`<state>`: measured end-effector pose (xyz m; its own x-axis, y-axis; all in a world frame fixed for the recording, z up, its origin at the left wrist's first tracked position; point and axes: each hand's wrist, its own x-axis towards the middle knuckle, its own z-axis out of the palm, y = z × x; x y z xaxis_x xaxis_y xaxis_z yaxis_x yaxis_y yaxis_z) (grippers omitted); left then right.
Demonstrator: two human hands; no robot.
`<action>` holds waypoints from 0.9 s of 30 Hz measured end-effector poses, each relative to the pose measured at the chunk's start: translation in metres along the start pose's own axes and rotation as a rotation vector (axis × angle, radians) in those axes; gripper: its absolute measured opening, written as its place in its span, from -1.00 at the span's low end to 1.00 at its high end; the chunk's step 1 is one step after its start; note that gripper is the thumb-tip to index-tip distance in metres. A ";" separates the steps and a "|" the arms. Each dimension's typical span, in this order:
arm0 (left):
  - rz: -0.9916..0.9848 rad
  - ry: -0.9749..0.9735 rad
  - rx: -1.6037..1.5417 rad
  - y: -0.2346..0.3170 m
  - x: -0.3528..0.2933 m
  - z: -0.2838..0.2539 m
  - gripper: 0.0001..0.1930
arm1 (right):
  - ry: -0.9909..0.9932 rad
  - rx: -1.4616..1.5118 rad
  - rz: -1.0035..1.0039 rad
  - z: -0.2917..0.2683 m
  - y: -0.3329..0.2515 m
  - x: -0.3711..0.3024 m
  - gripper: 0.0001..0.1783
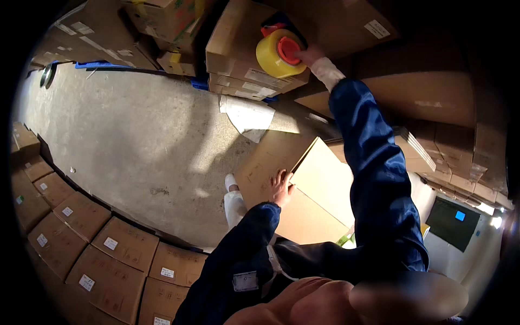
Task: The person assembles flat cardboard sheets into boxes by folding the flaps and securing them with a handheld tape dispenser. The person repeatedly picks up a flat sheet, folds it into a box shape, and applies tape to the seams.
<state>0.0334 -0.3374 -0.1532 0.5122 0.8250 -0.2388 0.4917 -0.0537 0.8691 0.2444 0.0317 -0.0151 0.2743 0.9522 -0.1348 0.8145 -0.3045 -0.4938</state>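
Note:
My right hand (pixel 312 54) reaches far forward and holds a tape dispenser at its red hub. The tape dispenser (pixel 276 53) carries a thick roll of yellow tape, with a dark and red part behind it, and is over a stacked carton. The fingertips at the hub are partly hidden. Close to my body, my left hand (pixel 281 188) rests with its fingers spread on the top of a brown cardboard box (pixel 303 214), beside an edge of its flaps. Strong light falls on the box's right side. Both my sleeves are dark blue.
Stacked cartons (pixel 260 81) stand ahead, and more labelled cartons (pixel 111 244) line the lower left. Larger cartons (pixel 417 95) fill the right side. A white sheet (pixel 249 115) lies on the concrete floor (pixel 135 124). A dark green panel (pixel 452 223) is at the far right.

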 end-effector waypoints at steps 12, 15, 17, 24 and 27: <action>0.000 0.123 -0.072 -0.026 0.011 0.015 -0.58 | -0.147 -0.301 0.226 -0.085 0.156 -0.307 -0.31; -0.009 0.069 -0.102 -0.020 0.012 0.008 -0.57 | -0.073 -0.331 0.220 -0.075 0.179 -0.375 -0.33; -0.064 0.032 -0.074 -0.017 0.014 0.015 -0.54 | 0.027 -0.428 0.082 -0.047 0.209 -0.418 -0.36; 0.046 0.146 0.035 -0.052 0.022 0.001 -0.57 | 0.101 -0.386 -0.024 -0.016 0.169 -0.496 -0.43; -0.096 0.116 0.075 -0.034 0.025 0.003 -0.56 | 0.118 -0.276 -0.089 -0.029 0.167 -0.522 -0.40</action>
<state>0.0317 -0.3169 -0.1903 0.3778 0.8876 -0.2635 0.5879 -0.0101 0.8089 0.2521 -0.5166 -0.0025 0.2399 0.9708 0.0067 0.9415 -0.2310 -0.2455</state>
